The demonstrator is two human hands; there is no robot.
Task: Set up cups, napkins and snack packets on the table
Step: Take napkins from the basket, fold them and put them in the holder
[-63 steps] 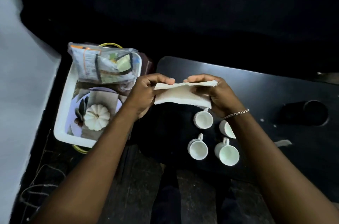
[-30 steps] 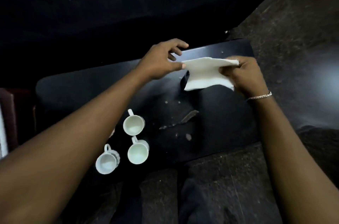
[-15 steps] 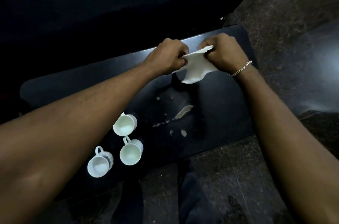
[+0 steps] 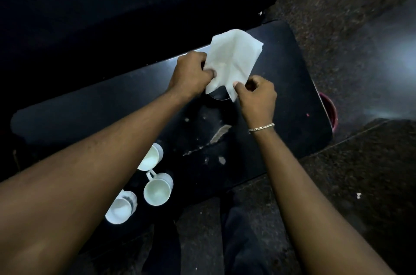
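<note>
A white paper napkin (image 4: 234, 58) hangs unfolded above the far right part of the black table (image 4: 281, 99). My left hand (image 4: 191, 74) pinches its left lower edge and my right hand (image 4: 256, 96) pinches its lower corner. Under the napkin a dark round hole or rim (image 4: 219, 94) in the table shows partly. Three white cups stand near the table's front left: one (image 4: 151, 157) half hidden by my left forearm, one (image 4: 157, 190) in full view, one (image 4: 120, 207) at the front edge. No snack packets are in view.
The tabletop has chipped, pale scratches (image 4: 216, 137) in its middle. A dark red bucket (image 4: 328, 110) stands on the floor past the table's right end. Speckled stone floor (image 4: 337, 184) surrounds the table; my dark trouser legs (image 4: 243, 229) are below.
The napkin, held bunched between both hands half a second ago, has opened out and stands upward. My right hand has dropped to its lower corner; the view has stayed over the table's right half.
</note>
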